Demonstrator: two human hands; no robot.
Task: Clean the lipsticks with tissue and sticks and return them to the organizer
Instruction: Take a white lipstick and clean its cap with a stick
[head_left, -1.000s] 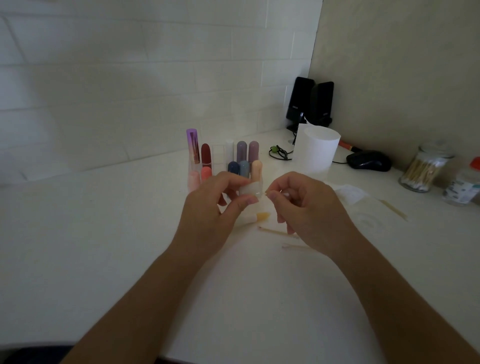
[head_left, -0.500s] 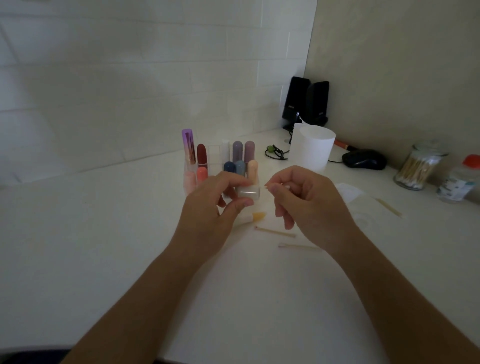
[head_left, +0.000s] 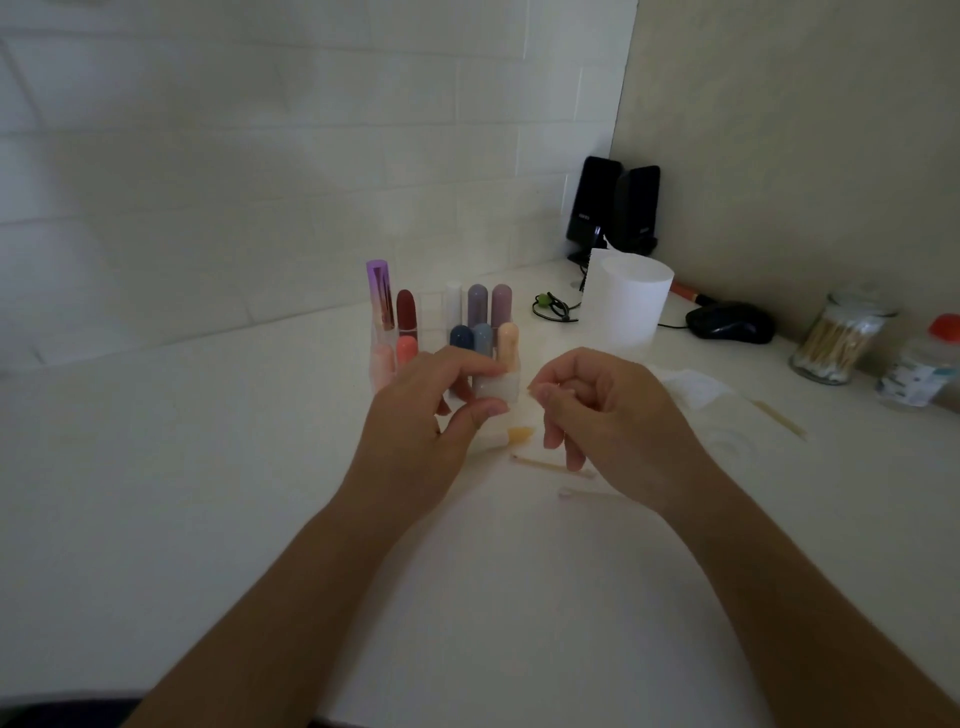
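The left hand (head_left: 415, 431) hides half of the white tube (head_left: 497, 387) it holds and the bottom of the organizer (head_left: 375, 364). The right hand (head_left: 608, 421) pinches a thin stick (head_left: 531, 393), nearly all hidden. The red-capped bottle (head_left: 922, 366) is cut by the edge.

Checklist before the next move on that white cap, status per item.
1. Grip: the left hand holds the white cap between thumb and fingers: ok.
2. Tool: the right hand pinches a stick, only its tip shows: ok.
3. Stick tip touching the cap: not ok, a gap shows between them.
4. Inside of the cap clean: cannot tell, too dim.
5. Uncapped lipstick lies on the table below the hands, orange tip bare: ok.
6. Wipe at hand: tissue lies on the table just beyond the right hand: ok.
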